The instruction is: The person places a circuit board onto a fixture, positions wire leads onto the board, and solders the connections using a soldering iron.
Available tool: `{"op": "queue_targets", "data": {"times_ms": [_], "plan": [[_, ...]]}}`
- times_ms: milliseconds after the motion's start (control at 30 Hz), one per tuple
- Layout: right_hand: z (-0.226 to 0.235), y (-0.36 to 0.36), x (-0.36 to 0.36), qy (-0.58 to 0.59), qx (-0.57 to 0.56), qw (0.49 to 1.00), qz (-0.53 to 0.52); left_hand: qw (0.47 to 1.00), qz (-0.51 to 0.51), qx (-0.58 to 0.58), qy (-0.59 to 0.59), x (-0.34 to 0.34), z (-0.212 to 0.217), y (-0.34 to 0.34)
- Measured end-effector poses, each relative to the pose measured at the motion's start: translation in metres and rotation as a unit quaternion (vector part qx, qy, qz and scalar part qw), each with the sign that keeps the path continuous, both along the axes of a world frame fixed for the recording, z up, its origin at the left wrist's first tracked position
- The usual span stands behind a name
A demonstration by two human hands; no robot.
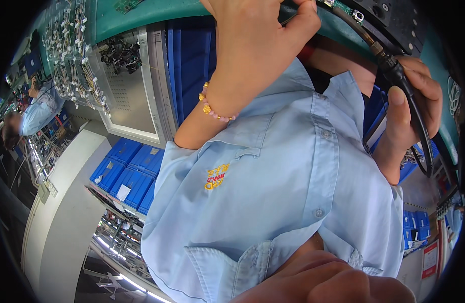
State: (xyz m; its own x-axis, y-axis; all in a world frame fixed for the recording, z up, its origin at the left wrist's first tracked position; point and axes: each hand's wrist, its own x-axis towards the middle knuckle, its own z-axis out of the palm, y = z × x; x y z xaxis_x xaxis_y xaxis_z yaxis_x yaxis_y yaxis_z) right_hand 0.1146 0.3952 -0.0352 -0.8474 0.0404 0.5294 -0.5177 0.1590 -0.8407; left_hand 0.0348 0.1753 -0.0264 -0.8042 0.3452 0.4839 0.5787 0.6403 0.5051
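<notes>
At the top edge is my left hand (263, 38), a bead bracelet (207, 103) on its wrist. Its thumb and fingers are pinched together beside a small green circuit board (346, 9); what they hold is partly cut off and cannot be made out. On the right, my right hand (417, 101) grips a soldering iron (392, 68) by its black handle, the cable hanging down below. The iron's metal end slants up and left to the circuit board. Whether the tip touches it is unclear.
A green-topped bench (146, 14) runs along the top, with a black fixture (389, 17) at the right. Wire harnesses (71, 55) hang at the left beside a metal tray (124, 86). Blue bins (126, 171) stand below. Another person (40, 108) works at the far left.
</notes>
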Motion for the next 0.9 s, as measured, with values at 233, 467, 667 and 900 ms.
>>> {"op": "queue_targets", "data": {"times_ms": [233,467,667,900], "plan": [[0.002,0.001,0.001,-0.005,0.037,0.999,-0.012,1.0,-0.003,0.0,-0.006,0.001,0.003,0.001],[0.005,-0.005,0.002,-0.019,0.058,0.998,-0.009,1.0,0.008,-0.009,-0.018,0.003,0.005,-0.001],[0.001,-0.001,0.001,-0.014,0.048,0.999,0.0,1.0,0.007,-0.005,-0.024,0.002,0.004,0.0],[0.016,0.039,-0.009,0.06,0.036,0.996,-0.048,0.999,0.008,-0.007,-0.034,-0.001,0.008,0.002]]}}
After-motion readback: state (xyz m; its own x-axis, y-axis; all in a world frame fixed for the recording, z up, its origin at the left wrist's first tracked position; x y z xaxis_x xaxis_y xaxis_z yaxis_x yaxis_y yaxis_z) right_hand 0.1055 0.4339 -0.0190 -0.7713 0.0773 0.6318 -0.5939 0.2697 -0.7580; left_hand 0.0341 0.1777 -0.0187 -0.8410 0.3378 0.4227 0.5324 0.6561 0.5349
